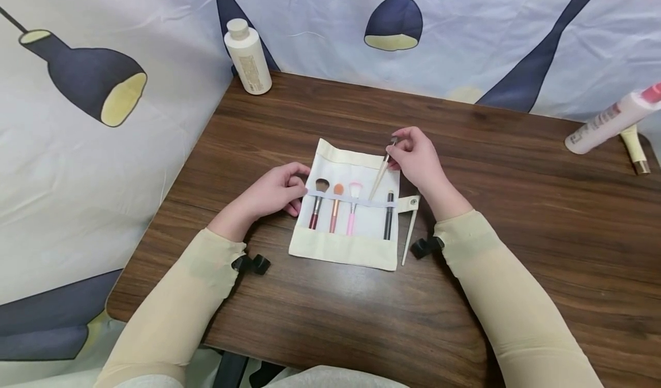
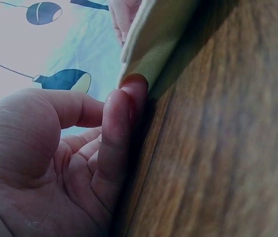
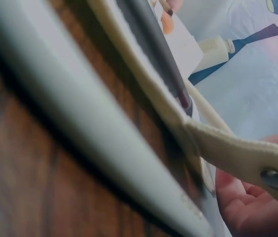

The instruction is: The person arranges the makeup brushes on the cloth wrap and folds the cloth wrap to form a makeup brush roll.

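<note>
A cream brush roll (image 1: 343, 248) lies unfolded on the table, its white inside showing. Its lilac elastic band holds several makeup brushes, among them a dark-bristled brush (image 1: 322, 185), a pink brush (image 1: 352, 218) and a black-handled brush (image 1: 388, 221). At the roll's left edge, my left hand (image 1: 276, 190) grips the fabric; in the left wrist view a fingertip (image 2: 136, 83) tucks under it. My right hand (image 1: 417, 157) pinches a pale-handled makeup brush (image 1: 379, 177) near its dark head, the handle slanting down to the band. Another pale brush (image 1: 409, 236) lies right of the roll.
The snap tab (image 3: 242, 155) sticks out from the roll's right side. A white bottle (image 1: 249, 58) stands at the back left corner. On the right are a pink-capped bottle (image 1: 606, 123) and a cream tube (image 1: 633, 147). Printed cloth (image 1: 320, 26) hangs behind the table.
</note>
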Tool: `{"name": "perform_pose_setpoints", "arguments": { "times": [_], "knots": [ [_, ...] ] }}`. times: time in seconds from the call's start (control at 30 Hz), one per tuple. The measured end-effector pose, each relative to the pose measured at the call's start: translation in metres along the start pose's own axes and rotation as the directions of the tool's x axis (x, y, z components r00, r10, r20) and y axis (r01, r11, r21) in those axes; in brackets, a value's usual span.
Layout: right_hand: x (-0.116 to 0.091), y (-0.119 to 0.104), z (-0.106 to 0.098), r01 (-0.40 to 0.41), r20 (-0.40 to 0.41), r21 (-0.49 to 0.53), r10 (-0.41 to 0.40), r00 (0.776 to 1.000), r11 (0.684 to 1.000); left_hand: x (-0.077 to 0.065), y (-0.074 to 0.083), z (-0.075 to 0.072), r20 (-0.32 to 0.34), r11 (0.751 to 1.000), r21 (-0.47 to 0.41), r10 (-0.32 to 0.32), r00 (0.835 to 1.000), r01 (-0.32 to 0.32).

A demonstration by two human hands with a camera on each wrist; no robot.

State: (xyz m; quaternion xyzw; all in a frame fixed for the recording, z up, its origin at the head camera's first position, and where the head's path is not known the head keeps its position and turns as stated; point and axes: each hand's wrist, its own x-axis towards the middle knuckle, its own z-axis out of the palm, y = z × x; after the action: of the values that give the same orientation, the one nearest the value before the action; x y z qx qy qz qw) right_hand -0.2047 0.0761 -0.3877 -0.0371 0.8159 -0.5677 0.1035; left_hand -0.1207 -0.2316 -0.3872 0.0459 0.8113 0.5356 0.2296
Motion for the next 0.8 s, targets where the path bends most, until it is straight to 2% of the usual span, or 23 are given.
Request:
{"name": "perform_pose_setpoints", "arguments": {
  "times": [0.23,0.47,0.8],
  "knots": [
    [-0.004,-0.002,0.004,-0.002,0.121,-0.109,0.015,0.993,0.994,0.0,-0.001,-0.001,-0.004,1.0,-0.003,0.002,1.0,-0.002],
    [-0.007,-0.004,0.005,0.046,0.231,-0.195,0.0,0.973,0.98,-0.001,0.0,-0.001,0.004,1.0,-0.009,0.011,1.0,-0.011],
    [-0.014,-0.008,0.009,0.081,0.305,-0.27,0.006,0.952,0.96,-0.001,0.001,0.0,0.0,1.0,-0.007,0.006,1.0,-0.006]
  ]
}}
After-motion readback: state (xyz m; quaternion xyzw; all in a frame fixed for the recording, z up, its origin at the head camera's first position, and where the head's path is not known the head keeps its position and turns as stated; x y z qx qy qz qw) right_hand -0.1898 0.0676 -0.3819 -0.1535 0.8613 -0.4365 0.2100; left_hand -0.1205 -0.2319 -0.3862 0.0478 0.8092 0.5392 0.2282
